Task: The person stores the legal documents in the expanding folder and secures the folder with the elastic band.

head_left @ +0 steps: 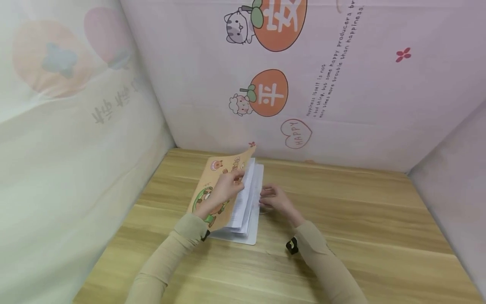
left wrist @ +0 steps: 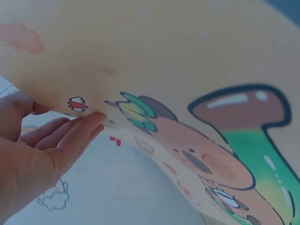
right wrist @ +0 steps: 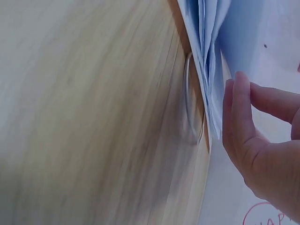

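Observation:
A folder (head_left: 213, 175) with an orange cover of cartoon animals lies on the table, its cover lifted at the right side. White paper sheets (head_left: 244, 202) show inside, above a pale back panel. My left hand (head_left: 228, 185) grips the raised cover near its free edge; the left wrist view has the fingertips against the printed cover (left wrist: 197, 154). Just off the folder's right edge is my right hand (head_left: 275, 198), its fingers loosely bent and holding nothing. In the right wrist view a thin elastic loop (right wrist: 187, 103) hangs from the folder's edge, below the right hand (right wrist: 262, 145).
The wood-grain table (head_left: 360, 228) reaches toward the front and right. Printed cloth walls (head_left: 341, 139) stand at the back and on both sides, the back one close behind the folder. A dark tag-like piece (head_left: 292, 245) is by the right cuff.

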{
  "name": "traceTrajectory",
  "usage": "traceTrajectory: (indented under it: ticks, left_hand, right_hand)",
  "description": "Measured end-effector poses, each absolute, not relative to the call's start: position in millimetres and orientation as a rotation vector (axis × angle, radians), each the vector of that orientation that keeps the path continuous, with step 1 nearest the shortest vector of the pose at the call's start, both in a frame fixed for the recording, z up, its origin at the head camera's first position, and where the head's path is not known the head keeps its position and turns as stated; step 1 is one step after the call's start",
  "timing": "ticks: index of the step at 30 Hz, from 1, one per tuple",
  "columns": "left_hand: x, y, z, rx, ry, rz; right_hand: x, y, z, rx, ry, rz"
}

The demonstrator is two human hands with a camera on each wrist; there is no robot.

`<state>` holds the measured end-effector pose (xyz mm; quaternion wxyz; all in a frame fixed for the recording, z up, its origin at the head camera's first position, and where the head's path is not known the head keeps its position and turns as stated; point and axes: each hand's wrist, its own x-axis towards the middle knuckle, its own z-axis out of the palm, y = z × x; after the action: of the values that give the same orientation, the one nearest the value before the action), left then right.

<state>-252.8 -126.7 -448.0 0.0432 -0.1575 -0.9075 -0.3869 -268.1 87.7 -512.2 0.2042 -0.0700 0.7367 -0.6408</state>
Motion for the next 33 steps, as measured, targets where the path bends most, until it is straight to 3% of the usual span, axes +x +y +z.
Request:
traceTrajectory:
  ticks: [11,18,33]
  left_hand:
    - [-249.0,-104.7,-466.6,-0.594,-2.857,-0.811]
    - [-248.6,-103.2,-478.3,-0.652,-2.996,-0.859]
    - [-239.8,-135.4,-490.7,-0.830,-3.306,-0.526]
  right_hand:
    - [-263.2,105.0,-512.3,-0.197,2.120,-1.739]
    - [-264.4,111.9,-515.4,-0.171,2.184,-1.688]
    - [-262.7,123.0,-515.4,-0.214,2.296,-1.544]
